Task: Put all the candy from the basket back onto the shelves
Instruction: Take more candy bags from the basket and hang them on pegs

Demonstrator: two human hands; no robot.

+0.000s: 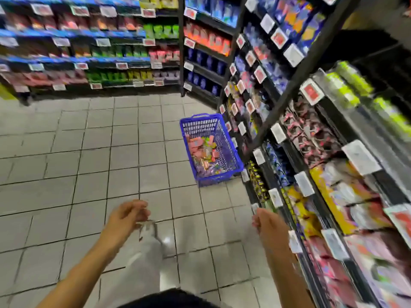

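Note:
A blue plastic basket [231, 162] stands on the tiled floor beside the right-hand shelves, well ahead of both hands. Inside it lies a pile of candy packets [205, 155], pink, orange, yellow and purple. My left hand [127, 215] hangs over the floor with its fingers loosely curled and nothing in it. My right hand [268, 222] is near the lower shelf edge; it is seen from the back, blurred, and its fingers are hidden. The right shelves [315, 165] hold packed candy in many colours.
Black shelving with white and red price tags runs along the right side and across the back [93, 52]. Grey floor tiles [89, 152] spread to the left of the basket. The picture is motion-blurred.

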